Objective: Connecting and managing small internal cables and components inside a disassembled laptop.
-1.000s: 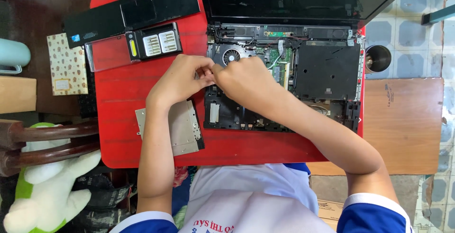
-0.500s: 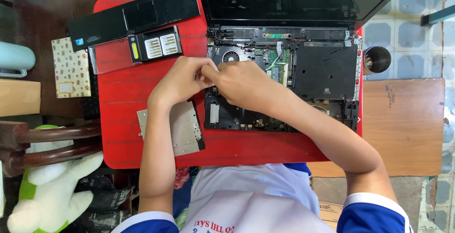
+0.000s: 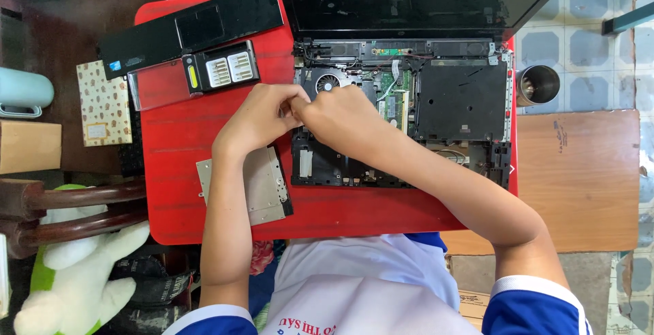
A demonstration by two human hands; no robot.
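On the shiny red table [image 3: 204, 137], I see an opened laptop [image 3: 436, 117] with its flat black insides showing. My left hand [image 3: 262, 118] and right hand [image 3: 344, 120] touch at its left edge, by the round fan [image 3: 328, 83]. My fingers curl tight; I cannot tell what they pinch. A gray metal drive [image 3: 248, 188] lies beside my left arm. Pale tiles [image 3: 579, 49] cover the floor.

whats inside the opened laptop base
Inside the laptop base a round cooling fan, a green circuit board and a black cover plate show. The left hand and right hand cover the near-left part.
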